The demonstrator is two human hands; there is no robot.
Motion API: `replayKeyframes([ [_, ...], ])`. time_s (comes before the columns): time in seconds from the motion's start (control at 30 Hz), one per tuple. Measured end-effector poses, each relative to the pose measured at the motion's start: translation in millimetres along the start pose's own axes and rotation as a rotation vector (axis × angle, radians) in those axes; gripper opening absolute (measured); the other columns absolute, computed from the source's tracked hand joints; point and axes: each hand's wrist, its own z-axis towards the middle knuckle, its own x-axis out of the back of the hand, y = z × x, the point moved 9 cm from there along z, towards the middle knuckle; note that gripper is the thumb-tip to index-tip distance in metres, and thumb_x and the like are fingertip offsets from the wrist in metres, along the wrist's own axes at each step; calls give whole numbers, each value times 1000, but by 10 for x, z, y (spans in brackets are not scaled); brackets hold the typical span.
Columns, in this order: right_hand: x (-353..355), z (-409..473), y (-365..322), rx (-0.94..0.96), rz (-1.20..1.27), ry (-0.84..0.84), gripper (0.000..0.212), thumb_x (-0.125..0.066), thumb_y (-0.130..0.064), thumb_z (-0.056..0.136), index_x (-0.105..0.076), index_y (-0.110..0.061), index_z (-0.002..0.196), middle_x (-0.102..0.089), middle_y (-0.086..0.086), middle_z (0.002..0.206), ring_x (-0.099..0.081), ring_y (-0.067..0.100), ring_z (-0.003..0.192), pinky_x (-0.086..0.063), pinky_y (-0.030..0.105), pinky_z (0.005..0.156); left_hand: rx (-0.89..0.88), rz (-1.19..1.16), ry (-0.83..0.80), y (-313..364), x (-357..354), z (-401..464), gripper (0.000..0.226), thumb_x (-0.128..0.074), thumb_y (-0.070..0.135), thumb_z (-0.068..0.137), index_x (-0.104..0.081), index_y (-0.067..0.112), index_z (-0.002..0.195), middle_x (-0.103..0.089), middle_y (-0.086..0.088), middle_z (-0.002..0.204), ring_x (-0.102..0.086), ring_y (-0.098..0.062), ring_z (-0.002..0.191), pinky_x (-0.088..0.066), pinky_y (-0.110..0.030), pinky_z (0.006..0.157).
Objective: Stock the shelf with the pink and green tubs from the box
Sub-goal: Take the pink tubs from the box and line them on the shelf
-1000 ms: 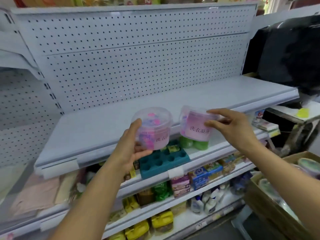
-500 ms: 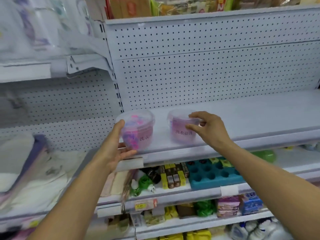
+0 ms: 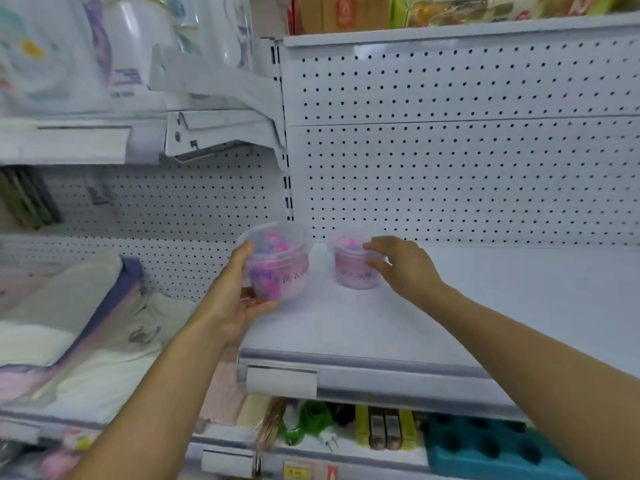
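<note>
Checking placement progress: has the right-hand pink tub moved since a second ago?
Yes. The right-hand tub went from in front of the shelf edge to deep on it, near the pegboard.

We see a white metal shelf (image 3: 398, 327) with a pegboard back panel (image 3: 450, 174). Two pink tubs on it: right pink tub (image 3: 353, 268) sits near the back, left pink tub (image 3: 280, 261) beside it at the shelf's left end, tilted; we can't tell if its base rests on the shelf. A blank price-tag holder (image 3: 281, 382) is on the front edge.
</note>
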Motion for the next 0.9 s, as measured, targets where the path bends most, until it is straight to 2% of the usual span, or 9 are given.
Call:
replayKeyframes([
  [0.1, -145, 278, -91, 53, -52, -35, 33, -51, -29, 97, -61, -25, 128, -52, -2, 140, -52, 21, 123, -39, 29, 94, -4, -31, 31, 5, 35, 144, 44, -51, 56, 90, -52, 24, 120, -56, -17, 108, -59, -34, 100, -52, -50, 91],
  [0.33, -433, 767, -252, 58, -128, -111, 35, -40, -22, 101, -57, -19, 131, -53, 5, 137, -52, 27, 119, -42, 34, 90, 50, -56, 88, 15, 144, 376, 50, -57, 56, 86, -51, 20, 119, -56, -22, 106, -59, -38, 103, -54, -49, 88],
  [0.47, -424, 819, -303, 0, -226, -160, 41, -42, -42, 98, -45, -35, 139, -31, -4, 153, -38, 25, 133, -40, 42, 96, 74, -24, 60, 58, 158, 462, 54, -57, 57, 85, -51, 19, 123, -55, -24, 113, -60, -39, 103, -56, -48, 83],
  [0.5, -336, 786, -356, 14, -190, -114, 46, -46, -47, 95, -42, -38, 140, -25, -6, 156, -33, 24, 135, -39, 44, 98, 73, -2, 41, 66, 156, 481, 52, -56, 57, 86, -51, 19, 122, -56, -24, 113, -60, -39, 103, -56, -47, 81],
  [0.57, -160, 652, -486, 44, 131, -79, 58, -59, -53, 87, -40, -44, 140, -23, -11, 155, -30, 16, 137, -37, 43, 105, 77, 46, -13, 63, 119, 515, 48, -55, 55, 87, -53, 19, 119, -57, -23, 111, -62, -38, 101, -57, -45, 78],
  [0.63, -144, 477, -628, 28, 529, -220, 71, -73, -53, 74, -38, -53, 137, -27, -20, 149, -35, 8, 133, -37, 35, 105, 92, 98, -101, 36, -20, 537, 51, -55, 56, 86, -55, 18, 119, -58, -23, 109, -64, -37, 97, -57, -44, 77],
  [0.67, -184, 398, -693, 28, 600, -305, 78, -78, -53, 68, -37, -57, 135, -28, -23, 148, -37, 7, 131, -39, 34, 104, 97, 121, -150, 30, -127, 533, 53, -56, 57, 85, -57, 18, 120, -59, -22, 107, -65, -36, 93, -58, -44, 77],
  [0.73, -218, 313, -754, 62, 604, -360, 88, -85, -52, 57, -40, -58, 132, -32, -22, 146, -40, 7, 130, -43, 34, 103, 96, 146, -233, 38, -363, 537, 56, -58, 58, 82, -60, 16, 119, -59, -21, 101, -65, -34, 85, -58, -43, 77],
  [0.9, 9, 253, -463, 6, 603, -126, 77, -93, -42, 49, -59, -44, 118, -58, -11, 123, -62, 6, 104, -55, 28, 86, 73, 248, -396, 74, -859, 524, 59, -52, 66, 83, -62, 20, 119, -60, -19, 100, -67, -31, 81, -59, -42, 75],
])
